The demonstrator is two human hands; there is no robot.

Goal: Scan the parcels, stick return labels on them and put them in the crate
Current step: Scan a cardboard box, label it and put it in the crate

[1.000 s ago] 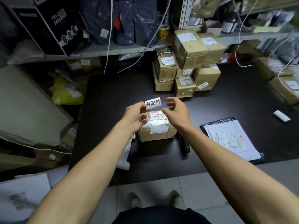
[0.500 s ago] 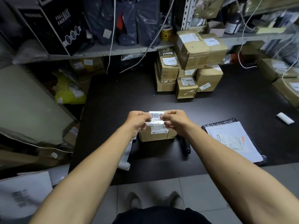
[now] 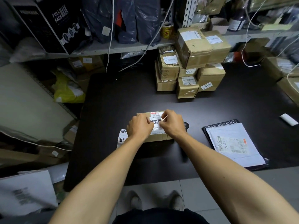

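A small brown cardboard parcel (image 3: pixel 157 137) lies on the black table (image 3: pixel 113 101) in front of me. A white return label (image 3: pixel 155 122) with black characters sits on its top, over the shipping label. My left hand (image 3: pixel 140 126) and my right hand (image 3: pixel 173 124) rest on the parcel's top, fingers curled, pinching the label's left and right ends against the box. A strip of further return labels (image 3: pixel 121 136) hangs beside the parcel on its left. A dark handheld object (image 3: pixel 186 126), partly hidden, lies just right of the parcel.
A stack of several brown boxes (image 3: pixel 191 65) stands at the table's back. A grey mailer bag (image 3: pixel 233 144) lies at the right, a small white item (image 3: pixel 288 119) beyond it. Shelves with bags and boxes (image 3: pixel 113 21) rise behind; more boxes (image 3: pixel 281 68) sit far right.
The label was held in the air above the parcel by my left hand; both hands have since brought it down onto the parcel's top and hold its ends there.
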